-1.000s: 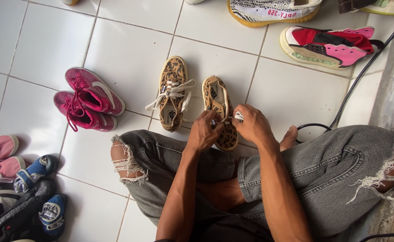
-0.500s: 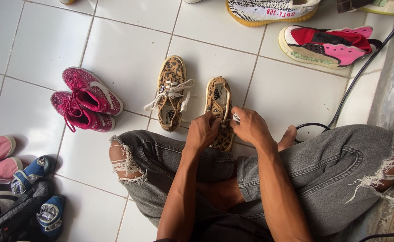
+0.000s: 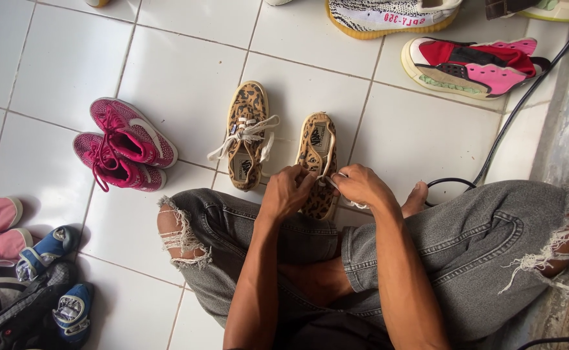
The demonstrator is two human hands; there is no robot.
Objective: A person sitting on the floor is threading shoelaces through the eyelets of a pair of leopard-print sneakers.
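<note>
Head view: your left hand (image 3: 287,191) and right hand (image 3: 362,186) meet, pinching the white lace (image 3: 328,179) of the leopard-print shoe (image 3: 317,150).

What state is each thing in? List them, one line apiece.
Right leopard-print shoe: on the tiles, laces in both hands.
Left leopard-print shoe: laced, ends loose.
Left hand: closed on a lace.
Right hand: pinching a lace.
Pink sneakers: paired, one leaning on the other.
Red-and-pink shoe: lying on its side.
</note>
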